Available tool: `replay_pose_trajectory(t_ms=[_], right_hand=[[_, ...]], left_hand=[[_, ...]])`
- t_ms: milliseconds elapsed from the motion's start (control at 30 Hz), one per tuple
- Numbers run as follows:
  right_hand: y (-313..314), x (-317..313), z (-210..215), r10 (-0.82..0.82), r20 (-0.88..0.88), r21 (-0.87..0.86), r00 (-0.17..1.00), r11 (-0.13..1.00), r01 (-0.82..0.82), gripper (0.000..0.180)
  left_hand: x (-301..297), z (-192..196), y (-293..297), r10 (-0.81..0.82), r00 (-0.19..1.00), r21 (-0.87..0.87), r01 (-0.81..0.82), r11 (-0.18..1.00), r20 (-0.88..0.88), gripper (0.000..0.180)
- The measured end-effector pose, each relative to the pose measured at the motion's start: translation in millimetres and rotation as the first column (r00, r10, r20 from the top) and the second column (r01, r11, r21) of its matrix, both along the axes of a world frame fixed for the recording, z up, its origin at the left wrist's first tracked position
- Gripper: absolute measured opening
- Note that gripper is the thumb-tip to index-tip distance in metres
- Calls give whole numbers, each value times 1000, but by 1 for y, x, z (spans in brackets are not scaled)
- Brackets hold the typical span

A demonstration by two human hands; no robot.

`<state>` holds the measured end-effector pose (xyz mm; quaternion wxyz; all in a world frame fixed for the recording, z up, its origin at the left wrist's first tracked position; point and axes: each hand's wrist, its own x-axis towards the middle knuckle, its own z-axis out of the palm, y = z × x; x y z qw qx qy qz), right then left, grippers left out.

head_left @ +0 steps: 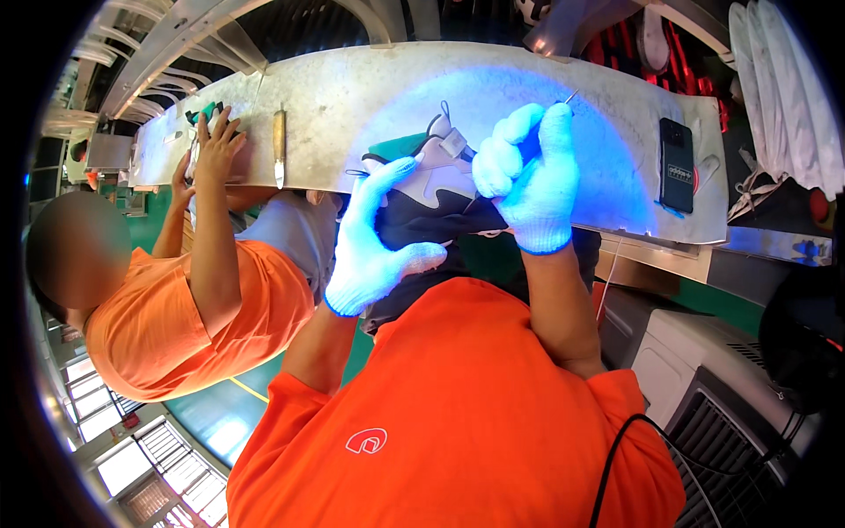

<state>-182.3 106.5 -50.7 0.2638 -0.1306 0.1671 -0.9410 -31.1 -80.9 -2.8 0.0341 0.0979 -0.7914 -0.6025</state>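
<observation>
Just above the frame's centre, the gloved left hand (pixel 374 238) cups a sneaker (pixel 436 189) from below, fingers wrapped around its dark sole, at the near edge of the metal surface (pixel 352 97). The gloved right hand (pixel 532 172) grips the upper, fingers also pinched on a thin tool (pixel 570 95). The shoe looks light, its upper soft; the stiffer sole seems the surest hold. At upper left, a co-worker's hand (pixel 216 145) rests beside a knife (pixel 279 145).

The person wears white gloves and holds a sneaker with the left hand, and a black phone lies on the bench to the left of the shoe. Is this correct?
Not quite. The head view shows the black phone on the bench to the right of the sneaker, not the left. The rest holds: white gloves, and the left hand holds the sneaker.
</observation>
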Motion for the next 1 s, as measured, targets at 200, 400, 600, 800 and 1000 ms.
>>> replay_pose_trajectory(t_ms=[200,400,600,800,1000], right_hand=[[-9,6,10,-111,17,185,994,977,106,51],[-11,14,10,-136,-17,188,991,973,137,49],[-15,27,3,-169,-109,195,980,963,188,48],[-14,13,8,-120,67,94,990,989,114,49],[-21,16,12,-29,11,330,1000,944,24,44]], left_hand=[[7,-10,-1,26,1000,52,-26,998,-3,108],[9,-9,0,43,999,58,-45,997,31,107],[0,3,12,187,956,396,-265,879,225,97],[-8,4,7,213,966,180,-238,955,147,91],[-6,1,12,224,963,114,-242,964,147,99]])
